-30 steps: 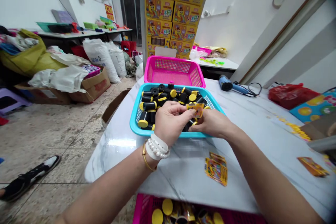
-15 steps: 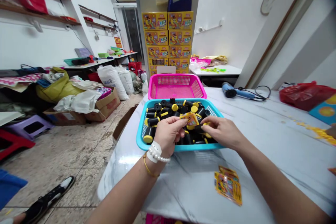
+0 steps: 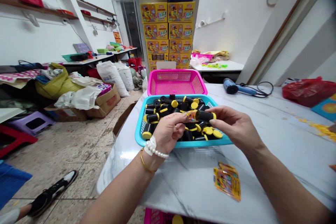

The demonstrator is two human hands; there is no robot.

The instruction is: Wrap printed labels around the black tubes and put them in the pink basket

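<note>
My left hand pinches a small printed yellow-orange packet above the blue basket. In my right hand is a black cylinder with a yellow cap, held level by its capped end. The cylinder's black end meets or overlaps the packet; whether it is inside the packet I cannot tell. Under both hands, the blue plastic basket holds many similar black cylinders with yellow caps. On the marble-patterned table, nearer me, lie several flat printed packets in a loose pile.
An upright-sided pink basket stands behind the blue one. Yellow printed boxes are stacked beyond it. To the right are a blue heat gun with its cord, a red plastic bag and scattered yellow bits. Someone's shoe rests on the floor at left.
My right hand has come up out of the basket with a black cylinder and brought it against the packet. My left hand keeps its pinch on the packet. The camera view has tilted slightly.
</note>
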